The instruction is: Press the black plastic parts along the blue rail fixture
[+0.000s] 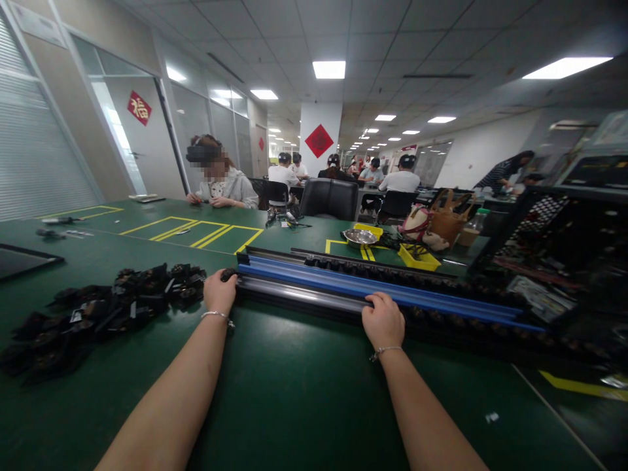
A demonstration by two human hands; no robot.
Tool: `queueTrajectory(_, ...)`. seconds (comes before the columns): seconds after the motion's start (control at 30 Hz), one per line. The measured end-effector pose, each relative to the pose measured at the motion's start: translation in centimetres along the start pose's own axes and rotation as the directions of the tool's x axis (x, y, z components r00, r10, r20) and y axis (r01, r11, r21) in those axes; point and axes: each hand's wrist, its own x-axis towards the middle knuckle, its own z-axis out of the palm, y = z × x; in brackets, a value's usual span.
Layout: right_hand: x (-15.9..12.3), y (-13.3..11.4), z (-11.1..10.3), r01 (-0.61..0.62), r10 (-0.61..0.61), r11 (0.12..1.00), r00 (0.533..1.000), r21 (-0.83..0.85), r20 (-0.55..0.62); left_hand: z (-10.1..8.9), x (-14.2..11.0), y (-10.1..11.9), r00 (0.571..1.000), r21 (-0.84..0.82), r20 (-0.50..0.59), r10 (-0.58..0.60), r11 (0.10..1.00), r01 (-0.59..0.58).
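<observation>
A long black track assembly with a silver metal rail (304,294) and a blue strip (343,281) stretches across the table from the middle to the right. At its left end, my left hand (220,292) is closed with a small black part (228,275) between thumb and fingers, touching or very near the rail's end. My right hand (383,319) is closed over the front edge of the silver rail, its fingertips curled on top; the palm side is hidden. Left of my left hand lies a heap of black parts (142,294), some with white tags.
The green table (294,392) carries yellow tape outlines. Behind the rail stand a metal bowl (362,237), a yellow tray (419,257) and bags (449,219). A black open-fronted cabinet (554,248) is at right. A person (223,186) sits across the table.
</observation>
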Motion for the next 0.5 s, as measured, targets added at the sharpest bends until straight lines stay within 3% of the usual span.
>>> queueTrajectory(0.23, 0.1, 0.0, -0.1, 0.007, -0.007, 1.0, 1.0, -0.006, 0.003, -0.1, 0.3, -0.4, 0.999, -0.01, -0.031, 0.007, 1.0, -0.007)
queueTrajectory(0.5, 0.1, 0.2, 0.1, 0.016, -0.016, 1.0, 1.0, 0.004, -0.011, -0.5, 1.7, -1.1, 0.998, 0.044, 0.049, 0.026, 0.999, -0.028)
